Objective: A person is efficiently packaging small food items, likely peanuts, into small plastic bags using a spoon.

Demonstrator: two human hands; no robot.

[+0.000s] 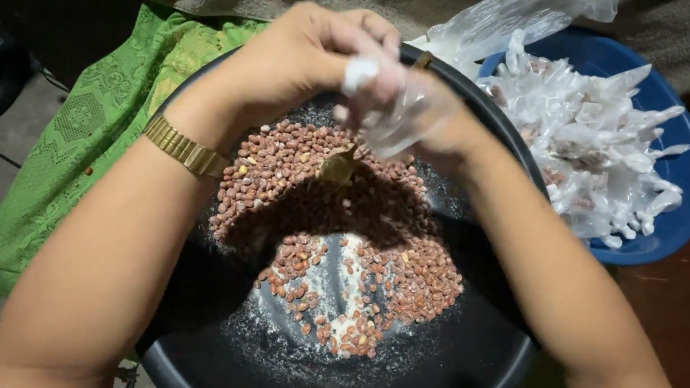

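Note:
A wide black basin (462, 384) holds a layer of reddish-brown peanuts (406, 272) with white salt grains among them. Both hands meet above its far side. My left hand (309, 54), with a gold watch (184, 148) on the wrist, pinches the top of a small clear plastic bag (393, 121). My right hand (449, 128) grips the same bag from the other side. A small brownish scoop or spoon (338, 167) hangs just below the hands, partly hidden.
A blue bowl (674, 226) at the right holds many small tied clear bags of peanuts (597, 137). A loose clear plastic bag (516, 13) lies behind it. Green lace cloth (80, 135) covers the left side. Grey floor lies at far left.

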